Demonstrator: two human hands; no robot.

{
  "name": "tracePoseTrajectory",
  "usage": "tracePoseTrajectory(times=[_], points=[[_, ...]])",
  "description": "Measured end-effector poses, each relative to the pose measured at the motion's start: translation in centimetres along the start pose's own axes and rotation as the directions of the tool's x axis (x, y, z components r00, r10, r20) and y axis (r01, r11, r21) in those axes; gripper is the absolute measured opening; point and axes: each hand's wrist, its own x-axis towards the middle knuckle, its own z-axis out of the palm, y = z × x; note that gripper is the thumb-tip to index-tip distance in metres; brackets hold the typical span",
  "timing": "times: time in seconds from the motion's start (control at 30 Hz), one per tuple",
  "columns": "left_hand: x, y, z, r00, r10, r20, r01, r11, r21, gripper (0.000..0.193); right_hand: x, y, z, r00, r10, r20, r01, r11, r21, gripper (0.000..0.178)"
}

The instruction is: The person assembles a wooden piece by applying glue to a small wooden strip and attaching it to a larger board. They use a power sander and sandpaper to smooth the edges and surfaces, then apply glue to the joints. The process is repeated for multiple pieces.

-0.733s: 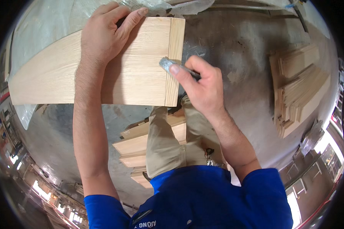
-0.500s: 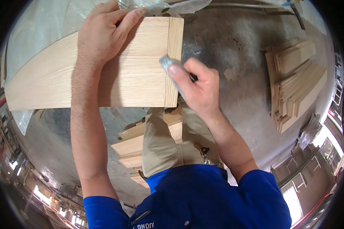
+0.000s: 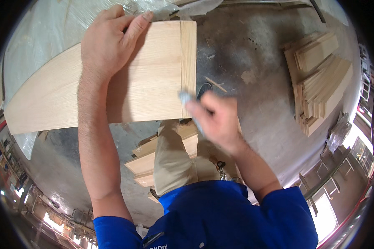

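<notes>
A pale wooden panel lies across the upper left, its far left side curved and a narrow crosswise strip along its right end. At the panel's far edge, my left hand is closed, fingers curled over and thumb resting on the face. My right hand pinches a grey-blue piece of sandpaper, which meets the near part of the end strip. Motion smears this hand and the sandpaper, so the fingers beneath are hidden.
Clear plastic film covers the surface beneath the panel. Stacked wooden pieces sit on the floor at right, near a crumpled plastic bundle. More wooden boards lie below, beside my legs. A thin wood sliver lies on the floor.
My right hand has drawn the sandpaper toward me along the end strip. My left hand keeps its hold at the far edge. The whole view has shifted slightly.
</notes>
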Motion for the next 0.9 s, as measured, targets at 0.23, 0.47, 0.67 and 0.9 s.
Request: tracePoseTrajectory(times=[0.23, 0.47, 0.67, 0.9], points=[[0.0, -0.2, 0.0, 0.997, 0.048, -0.061, -0.046, 0.999, 0.028, 0.060, -1.6, -0.2, 0.7, 1.000, -0.012, -0.015, 0.013, 0.997, 0.072, 0.046], [-0.1, -0.5, 0.1, 0.998, 0.035, -0.058, -0.032, 0.999, 0.040, 0.065, 0.4, 0.2, 1.0, 0.998, -0.014, -0.065, 0.011, 0.999, -0.046, 0.052], [0.3, -0.1, -0.2, 1.000, -0.005, 0.016, 0.005, 1.000, 0.015, 0.054, 2.9, 0.1, 0.9, 0.996, -0.025, -0.090, 0.016, 0.995, -0.099, 0.048], [0.1, 0.0, 0.1, 1.000, 0.016, 0.010, -0.016, 0.999, 0.031, 0.055, 1.8, -0.1, 0.9, 0.991, 0.040, -0.125, -0.043, 0.999, -0.023, 0.050]])
